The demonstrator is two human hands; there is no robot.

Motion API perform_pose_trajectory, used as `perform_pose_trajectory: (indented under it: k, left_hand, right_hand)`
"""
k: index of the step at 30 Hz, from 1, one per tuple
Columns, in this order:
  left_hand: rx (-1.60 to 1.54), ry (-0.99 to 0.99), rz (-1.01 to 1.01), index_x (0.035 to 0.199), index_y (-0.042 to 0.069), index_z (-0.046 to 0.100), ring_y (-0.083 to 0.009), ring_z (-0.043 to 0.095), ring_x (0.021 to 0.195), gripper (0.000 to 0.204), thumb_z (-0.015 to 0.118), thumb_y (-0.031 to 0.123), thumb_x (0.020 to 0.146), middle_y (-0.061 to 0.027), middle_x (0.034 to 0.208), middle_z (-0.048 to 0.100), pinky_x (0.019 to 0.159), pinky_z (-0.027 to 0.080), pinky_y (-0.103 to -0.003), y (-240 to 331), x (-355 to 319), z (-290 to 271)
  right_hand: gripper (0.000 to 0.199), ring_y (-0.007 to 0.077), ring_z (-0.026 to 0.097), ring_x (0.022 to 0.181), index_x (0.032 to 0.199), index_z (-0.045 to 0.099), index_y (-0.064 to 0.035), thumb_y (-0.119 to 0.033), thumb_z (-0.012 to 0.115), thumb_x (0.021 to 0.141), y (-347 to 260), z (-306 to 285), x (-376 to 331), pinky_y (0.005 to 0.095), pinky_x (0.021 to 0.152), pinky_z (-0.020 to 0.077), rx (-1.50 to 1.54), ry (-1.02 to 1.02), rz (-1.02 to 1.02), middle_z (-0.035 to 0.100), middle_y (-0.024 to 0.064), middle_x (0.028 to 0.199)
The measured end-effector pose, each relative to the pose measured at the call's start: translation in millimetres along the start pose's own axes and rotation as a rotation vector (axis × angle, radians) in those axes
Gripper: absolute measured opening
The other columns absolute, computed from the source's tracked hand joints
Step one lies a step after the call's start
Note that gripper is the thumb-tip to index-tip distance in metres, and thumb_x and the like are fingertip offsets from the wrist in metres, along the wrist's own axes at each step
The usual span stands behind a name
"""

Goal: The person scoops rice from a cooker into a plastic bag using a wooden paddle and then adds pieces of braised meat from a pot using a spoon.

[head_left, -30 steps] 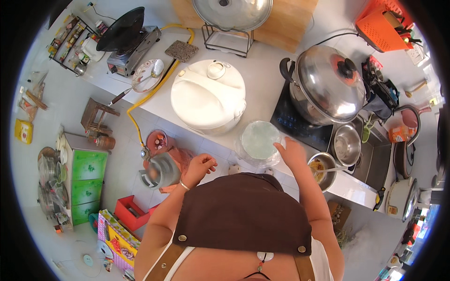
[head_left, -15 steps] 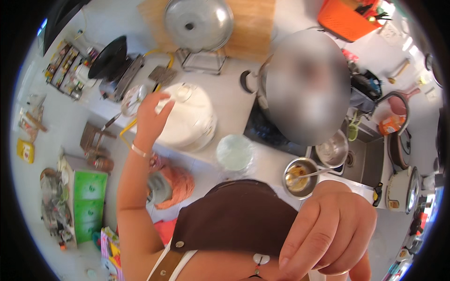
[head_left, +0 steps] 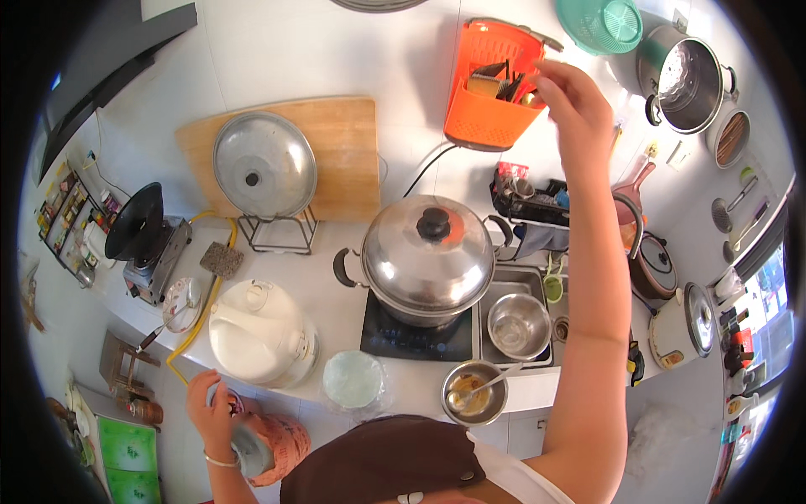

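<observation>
My right hand (head_left: 578,107) reaches far out to an orange plastic basket (head_left: 491,118) on the back wall. Its thumb and fingers are apart at the basket's right rim, close to dark-handled utensils (head_left: 508,86). I cannot make out whether the fingertips touch anything. My left hand (head_left: 210,412) hangs at the counter's near left edge, fingers loosely spread and holding nothing I can see. Above it stands a bulky white lidded container (head_left: 260,336). A large steel pot with a domed lid (head_left: 432,256) sits on the black induction cooktop (head_left: 403,338), between my arms.
Right of the pot, a steel bowl (head_left: 518,328) sits at the sink. Nearer me, another steel bowl (head_left: 462,407) holds yellowish food and a spoon. A round pale-green item under plastic film (head_left: 353,380) lies left of it. A wok lid (head_left: 264,164) leans against a wooden board (head_left: 348,160).
My view has shifted. My right hand has gone from low in front of me up to the orange basket. The left hand has come down from beside the white container.
</observation>
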State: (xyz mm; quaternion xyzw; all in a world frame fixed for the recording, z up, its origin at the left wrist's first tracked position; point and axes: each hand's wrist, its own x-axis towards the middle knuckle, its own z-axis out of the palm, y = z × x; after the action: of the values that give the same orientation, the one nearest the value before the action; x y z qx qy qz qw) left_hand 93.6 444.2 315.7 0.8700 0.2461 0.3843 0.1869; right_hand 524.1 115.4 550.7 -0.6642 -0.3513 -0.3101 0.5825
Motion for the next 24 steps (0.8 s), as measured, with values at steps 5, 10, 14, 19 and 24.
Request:
perform_pose_trajectory:
  k: [5, 10, 14, 19, 24]
  left_hand:
    - [-0.048, 0.04, -0.16, 0.083, -0.002, 0.061, -0.0293, 0.06, 0.085, 0.009, 0.061, 0.003, 0.075, -0.0163, 0.09, 0.064, 0.078, 0.047, -0.035, -4, -13, -6]
    - [-0.048, 0.036, -0.147, 0.08, -0.001, 0.062, -0.029, 0.06, 0.084, 0.007, 0.062, 0.004, 0.075, -0.0157, 0.088, 0.063, 0.077, 0.047, -0.035, 3, -23, -2]
    - [-0.062, 0.004, -0.116, 0.08, -0.001, 0.062, -0.0289, 0.06, 0.082, 0.007, 0.063, 0.002, 0.074, -0.0152, 0.087, 0.063, 0.076, 0.047, -0.035, 5, -26, 4]
    - [-0.084, 0.015, -0.136, 0.082, -0.001, 0.062, -0.0286, 0.061, 0.082, 0.01, 0.064, -0.001, 0.072, -0.0147, 0.085, 0.064, 0.075, 0.048, -0.035, 9, -30, 4]
    - [-0.087, 0.026, -0.08, 0.089, 0.001, 0.065, -0.028, 0.062, 0.084, 0.017, 0.066, 0.001, 0.072, -0.0131, 0.088, 0.065, 0.076, 0.048, -0.035, 15, -28, 16]
  right_hand:
    - [0.02, 0.0213, 0.06, 0.091, 0.098, 0.07, -0.0161, -0.012, 0.062, 0.081, 82, 18, 99, 0.0331, 0.083, 0.0473, -0.941, -0.182, -0.454, 0.066, 0.0043, 0.086]
    - [0.02, 0.0256, 0.06, 0.095, 0.091, 0.071, -0.0179, -0.009, 0.06, 0.077, 98, 51, 126, 0.0354, 0.086, 0.0466, -1.389, -0.554, -0.351, 0.067, 0.0047, 0.088]
    - [0.018, 0.0279, 0.061, 0.092, 0.087, 0.071, -0.0179, -0.011, 0.058, 0.077, 94, 41, 135, 0.0372, 0.082, 0.0479, -1.4, -0.496, -0.371, 0.068, 0.0042, 0.09]
    - [0.02, 0.0322, 0.061, 0.087, 0.1, 0.064, -0.0162, -0.017, 0.054, 0.083, 34, 17, 137, 0.0413, 0.076, 0.0487, -0.981, -0.177, -0.446, 0.066, 0.0083, 0.097]
    - [0.021, 0.0139, 0.06, 0.092, 0.108, 0.06, -0.0027, -0.012, 0.059, 0.088, -42, 22, 98, 0.0277, 0.081, 0.0468, -0.359, -0.259, -0.477, 0.065, 0.0035, 0.096]
